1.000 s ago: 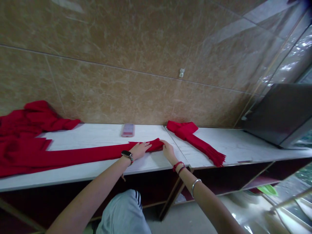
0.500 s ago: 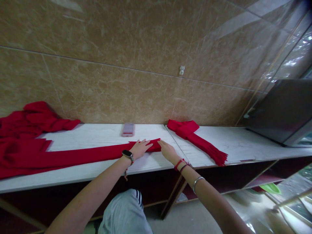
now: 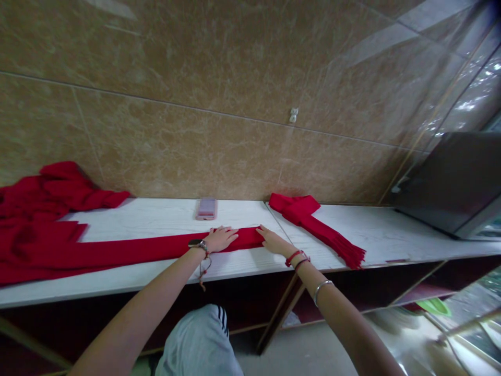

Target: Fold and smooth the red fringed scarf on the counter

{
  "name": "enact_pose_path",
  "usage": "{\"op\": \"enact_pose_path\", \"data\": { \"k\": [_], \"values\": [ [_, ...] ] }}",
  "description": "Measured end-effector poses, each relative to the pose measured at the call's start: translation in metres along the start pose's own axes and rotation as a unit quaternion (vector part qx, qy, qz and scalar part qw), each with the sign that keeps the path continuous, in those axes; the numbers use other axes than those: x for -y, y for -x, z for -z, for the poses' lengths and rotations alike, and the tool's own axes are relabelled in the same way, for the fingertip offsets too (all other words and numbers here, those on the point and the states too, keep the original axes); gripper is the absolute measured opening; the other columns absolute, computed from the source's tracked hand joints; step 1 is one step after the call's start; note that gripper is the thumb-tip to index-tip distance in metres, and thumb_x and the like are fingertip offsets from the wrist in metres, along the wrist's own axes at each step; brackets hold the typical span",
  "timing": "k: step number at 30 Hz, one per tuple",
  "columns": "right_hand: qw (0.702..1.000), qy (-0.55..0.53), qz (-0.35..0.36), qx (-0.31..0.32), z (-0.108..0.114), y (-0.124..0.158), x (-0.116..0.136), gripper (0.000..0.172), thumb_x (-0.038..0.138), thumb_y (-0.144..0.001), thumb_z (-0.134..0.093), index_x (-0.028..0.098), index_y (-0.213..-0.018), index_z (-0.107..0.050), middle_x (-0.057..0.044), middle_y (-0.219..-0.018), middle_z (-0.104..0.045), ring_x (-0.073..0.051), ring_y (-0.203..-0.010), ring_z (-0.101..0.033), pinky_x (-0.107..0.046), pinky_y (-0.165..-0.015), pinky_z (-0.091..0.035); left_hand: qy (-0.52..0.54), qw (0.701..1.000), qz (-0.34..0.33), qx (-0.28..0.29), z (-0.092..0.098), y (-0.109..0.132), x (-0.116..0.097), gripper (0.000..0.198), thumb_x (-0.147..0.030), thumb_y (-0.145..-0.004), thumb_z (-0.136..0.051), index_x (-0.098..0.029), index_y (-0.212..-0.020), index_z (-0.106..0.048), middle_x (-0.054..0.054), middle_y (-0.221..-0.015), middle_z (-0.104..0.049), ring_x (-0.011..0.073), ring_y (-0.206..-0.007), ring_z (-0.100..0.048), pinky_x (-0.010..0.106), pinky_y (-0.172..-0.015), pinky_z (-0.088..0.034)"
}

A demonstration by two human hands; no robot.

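A long strip of red scarf lies along the front of the white countertop, folded narrow at its right part. My left hand rests flat on it with the fingers stretched out toward the right. At the strip's right end, my right hand has its fingertips closed on the edge of the cloth; the thumb side is partly hidden. To the right of that hand lies another red scarf, folded and crossed over itself, its fringed end near the counter's front edge.
A heap of red cloth fills the counter's left end. Against the wall side lies a phone. A dark grey box-shaped appliance stands at the far right. Open shelves run below the counter, with a green basin low at right.
My left hand has slid slightly left along the scarf and lies flatter. My right hand has shifted a little right, and the strip's right end with it. The fold there looks smoother.
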State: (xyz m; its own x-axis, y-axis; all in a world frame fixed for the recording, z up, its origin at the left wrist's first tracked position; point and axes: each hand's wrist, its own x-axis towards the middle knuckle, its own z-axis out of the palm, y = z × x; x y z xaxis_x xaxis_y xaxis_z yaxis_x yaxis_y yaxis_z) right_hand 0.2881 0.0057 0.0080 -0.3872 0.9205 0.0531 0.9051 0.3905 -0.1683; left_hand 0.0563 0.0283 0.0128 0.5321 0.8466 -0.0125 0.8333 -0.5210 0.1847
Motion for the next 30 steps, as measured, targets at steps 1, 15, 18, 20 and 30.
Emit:
{"op": "enact_pose_path", "data": {
  "k": [1,15,18,20,30],
  "values": [
    [0.998,-0.057,0.001,0.014,0.003,-0.001,-0.006,0.059,0.006,-0.071,-0.051,0.009,-0.129,-0.041,-0.018,-0.136,-0.038,-0.024,-0.121,-0.04,-0.033,-0.097,-0.036,0.008,1.0,-0.009,-0.018,-0.001,-0.003,0.003,0.043,-0.038,-0.093,-0.026,-0.023,-0.131,-0.039,0.008,-0.138,-0.037,0.0248,-0.126,-0.032,0.047,-0.1,-0.025],
    [0.94,-0.25,-0.169,-0.158,-0.02,-0.046,-0.014,0.043,0.012,-0.074,-0.049,0.02,-0.117,-0.048,0.002,-0.07,-0.063,-0.012,-0.058,-0.059,-0.022,-0.055,-0.047,0.036,0.999,-0.02,-0.031,0.01,-0.041,0.002,0.027,-0.035,-0.084,-0.047,-0.015,-0.091,-0.065,0.006,-0.093,-0.067,0.0164,-0.084,-0.06,0.021,-0.073,-0.042],
    [0.943,-0.237,-0.156,-0.174,-0.02,-0.042,-0.015,0.041,0.01,-0.074,-0.049,0.022,-0.113,-0.05,0.003,-0.069,-0.062,-0.012,-0.06,-0.059,-0.023,-0.057,-0.047,0.028,0.999,-0.01,-0.044,0.011,-0.04,0.003,0.029,-0.037,-0.085,-0.046,-0.015,-0.093,-0.063,0.007,-0.095,-0.066,0.0174,-0.086,-0.06,0.024,-0.074,-0.043],
    [0.947,-0.22,-0.148,-0.18,-0.022,-0.04,-0.015,0.041,0.006,-0.072,-0.049,0.02,-0.111,-0.052,0.001,-0.069,-0.062,-0.014,-0.065,-0.059,-0.025,-0.063,-0.047,0.025,0.998,-0.005,-0.061,0.009,-0.038,-0.001,0.031,-0.036,-0.083,-0.049,-0.017,-0.105,-0.059,0.008,-0.107,-0.061,0.0194,-0.096,-0.057,0.027,-0.08,-0.042],
    [0.955,-0.185,-0.093,-0.211,-0.03,-0.039,-0.022,0.047,0.004,-0.07,-0.052,0.019,-0.116,-0.051,-0.008,-0.098,-0.062,-0.015,-0.08,-0.06,-0.03,-0.076,-0.047,-0.035,0.992,-0.105,-0.066,-0.024,-0.011,-0.046,0.057,-0.049,-0.087,-0.039,-0.017,-0.133,-0.033,0.013,-0.144,-0.023,0.0272,-0.131,-0.02,0.047,-0.101,-0.022]
  ]
}}
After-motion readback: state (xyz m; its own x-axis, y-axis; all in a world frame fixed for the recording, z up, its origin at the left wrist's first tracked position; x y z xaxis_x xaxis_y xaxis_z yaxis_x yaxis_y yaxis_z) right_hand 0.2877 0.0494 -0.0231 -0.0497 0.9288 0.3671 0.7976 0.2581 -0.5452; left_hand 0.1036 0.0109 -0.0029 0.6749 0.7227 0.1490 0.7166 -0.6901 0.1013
